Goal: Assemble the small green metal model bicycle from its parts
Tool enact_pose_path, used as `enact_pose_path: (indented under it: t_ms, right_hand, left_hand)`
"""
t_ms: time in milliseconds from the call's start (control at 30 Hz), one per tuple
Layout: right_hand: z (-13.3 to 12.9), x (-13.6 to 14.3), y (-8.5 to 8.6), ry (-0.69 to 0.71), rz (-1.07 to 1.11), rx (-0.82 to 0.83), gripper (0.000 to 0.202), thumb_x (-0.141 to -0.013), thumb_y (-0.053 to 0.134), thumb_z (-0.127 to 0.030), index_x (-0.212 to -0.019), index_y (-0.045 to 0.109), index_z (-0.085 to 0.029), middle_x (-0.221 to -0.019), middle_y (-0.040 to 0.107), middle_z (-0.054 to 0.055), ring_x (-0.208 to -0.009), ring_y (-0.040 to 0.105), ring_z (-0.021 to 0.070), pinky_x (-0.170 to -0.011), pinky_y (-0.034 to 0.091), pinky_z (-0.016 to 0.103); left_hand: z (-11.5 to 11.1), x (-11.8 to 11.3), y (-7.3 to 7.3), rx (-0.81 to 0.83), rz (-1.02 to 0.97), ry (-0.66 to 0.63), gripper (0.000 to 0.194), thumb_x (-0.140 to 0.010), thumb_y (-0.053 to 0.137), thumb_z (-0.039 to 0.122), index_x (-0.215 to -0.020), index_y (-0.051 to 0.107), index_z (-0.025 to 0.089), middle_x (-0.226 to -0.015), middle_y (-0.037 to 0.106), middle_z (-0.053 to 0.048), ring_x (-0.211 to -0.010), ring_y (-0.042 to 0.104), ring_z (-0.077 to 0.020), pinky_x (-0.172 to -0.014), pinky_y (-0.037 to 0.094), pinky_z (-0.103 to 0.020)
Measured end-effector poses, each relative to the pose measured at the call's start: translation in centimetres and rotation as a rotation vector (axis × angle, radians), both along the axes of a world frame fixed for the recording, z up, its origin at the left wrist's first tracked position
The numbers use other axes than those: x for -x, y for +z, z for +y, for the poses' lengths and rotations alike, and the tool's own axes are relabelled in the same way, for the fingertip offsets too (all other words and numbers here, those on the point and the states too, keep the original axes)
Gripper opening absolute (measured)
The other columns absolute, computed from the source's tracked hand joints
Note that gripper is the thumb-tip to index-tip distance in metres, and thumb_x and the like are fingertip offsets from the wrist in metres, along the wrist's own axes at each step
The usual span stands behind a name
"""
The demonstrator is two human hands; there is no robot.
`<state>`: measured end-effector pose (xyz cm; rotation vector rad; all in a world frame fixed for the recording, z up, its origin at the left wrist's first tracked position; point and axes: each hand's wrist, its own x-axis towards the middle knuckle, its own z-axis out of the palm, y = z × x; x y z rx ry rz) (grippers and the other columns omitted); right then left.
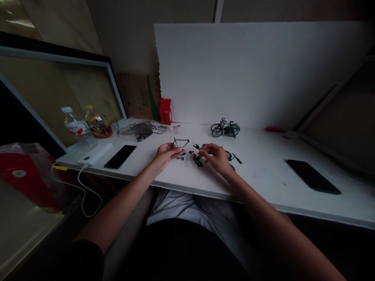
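Black top [181, 249] of the seated person is closest, approx. bottom-centre. Then the white table [263, 183], w/ a big white board [249, 74] standing behind it. Framed panel [79, 82] leans at the far L end; red bag [26, 175] below, nr. the table's corner. Black slab [313, 176] lies flat, R side, well apart from the rest. Two bottles, one w/ white cap [77, 127], one yellow [99, 125], by the panel.

Hands are apart from ea. other, approx. mid-table: left hand [164, 157] pinched on the mini bike frame; right hand [216, 156] has thumb & fingers drawn close, but can't tell from here if they grip anything. Phone [120, 157] flat, L of the left hand. Assembled mini bikes [225, 128] stand beyond the right hand. Mini bike frame [182, 140] shows just past the left fingertips. Dark loose parts [197, 159] lie betw. the hands, v. small.
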<state>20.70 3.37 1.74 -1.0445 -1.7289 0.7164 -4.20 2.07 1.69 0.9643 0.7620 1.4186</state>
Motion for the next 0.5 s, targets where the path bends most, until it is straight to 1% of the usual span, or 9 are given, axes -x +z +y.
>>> enact_pose_path:
  t_ms: [100,167,300,433,500]
  right_hand:
    - [-1.2,0.2,-0.3,-0.092,0.045,0.0,0.038,-0.091,0.071,-0.048,-0.112,0.075,-0.017,-0.098,0.081,0.012,-0.081,0.077,0.0245,-0.066,0.06,0.033]
    - [-1.5,0.4,-0.3,-0.128,0.044,-0.016,0.04,-0.091,0.071,-0.048,-0.113,0.077,-0.016,-0.102,0.082,0.013,-0.079,0.077,0.0242,-0.069,0.061,0.035]
    - [-1.7,0.6,-0.4,-0.141,0.032,-0.065,0.035,-0.089,0.073,-0.049,-0.103,0.079,-0.017,-0.103,0.082,0.013,-0.083,0.077,0.0252,-0.076,0.062,0.038]
    - [-2.1,0.8,-0.5,-0.134,0.013,-0.107,0.031,-0.09,0.073,-0.048,-0.098,0.079,-0.018,-0.097,0.082,0.011,-0.081,0.077,0.0245,-0.073,0.06,0.035]
    - [-2.3,0.9,-0.5,-0.144,0.003,-0.128,0.029,-0.091,0.073,-0.046,-0.098,0.079,-0.019,-0.098,0.082,0.011,-0.081,0.076,0.0238,-0.073,0.06,0.034]
  left_hand:
    - [-0.4,-1.0,-0.5,-0.018,-0.019,-0.016,0.043,-0.065,0.097,0.021,-0.083,0.059,0.015,-0.084,0.074,-0.003,-0.094,0.08,-0.0256,-0.103,0.059,-0.042]
    - [-0.5,-1.4,-0.9,-0.005,-0.02,-0.007,0.044,-0.065,0.098,0.023,-0.081,0.057,0.016,-0.084,0.074,-0.003,-0.093,0.08,-0.0257,-0.1,0.059,-0.042]
    - [-0.8,-1.7,-1.3,0.048,0.047,-0.001,0.046,-0.064,0.098,0.026,-0.081,0.056,0.016,-0.083,0.076,-0.006,-0.084,0.079,-0.0235,-0.09,0.06,-0.039]
    - [-1.1,-1.8,-1.1,0.035,0.087,-0.028,0.048,-0.062,0.099,0.026,-0.084,0.057,0.016,-0.083,0.077,-0.006,-0.08,0.078,-0.0204,-0.085,0.061,-0.035]
    - [-1.1,-1.8,-1.1,0.025,0.096,-0.029,0.049,-0.062,0.099,0.026,-0.085,0.057,0.016,-0.082,0.077,-0.005,-0.079,0.078,-0.02,-0.083,0.061,-0.034]
